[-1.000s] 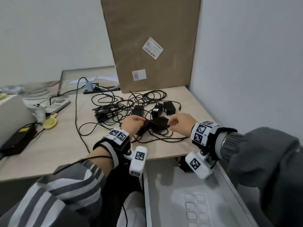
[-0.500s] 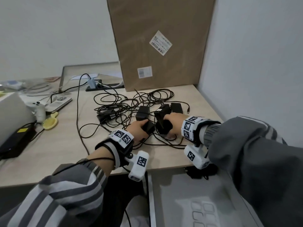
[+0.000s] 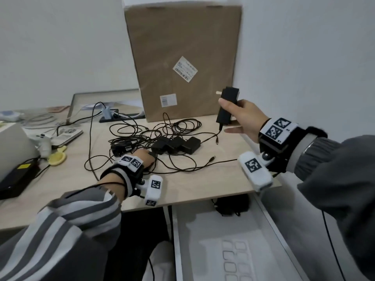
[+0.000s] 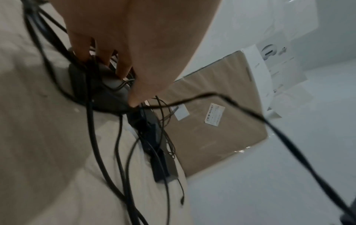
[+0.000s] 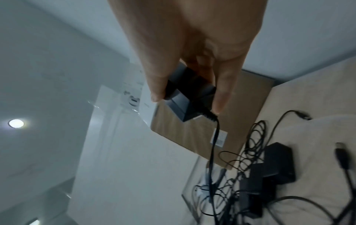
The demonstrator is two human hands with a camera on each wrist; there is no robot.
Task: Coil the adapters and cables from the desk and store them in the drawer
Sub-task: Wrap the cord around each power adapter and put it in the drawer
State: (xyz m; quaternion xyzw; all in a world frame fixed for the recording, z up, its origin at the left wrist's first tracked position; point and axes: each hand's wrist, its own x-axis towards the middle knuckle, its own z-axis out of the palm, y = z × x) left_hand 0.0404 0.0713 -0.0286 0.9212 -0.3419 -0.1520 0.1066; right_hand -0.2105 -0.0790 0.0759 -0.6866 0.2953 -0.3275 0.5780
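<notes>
Right hand gripping one black power adapter raised at frame right, left hand pinching tangled cables on the surface; drawer below holds one dark bundle, most remain uncoiled.

The right hand pinches a black power adapter between thumb and fingers, lifted clear of the surface. Its cable hangs down into a tangle of black cables beside three more adapters. A cardboard box stands behind.
</notes>
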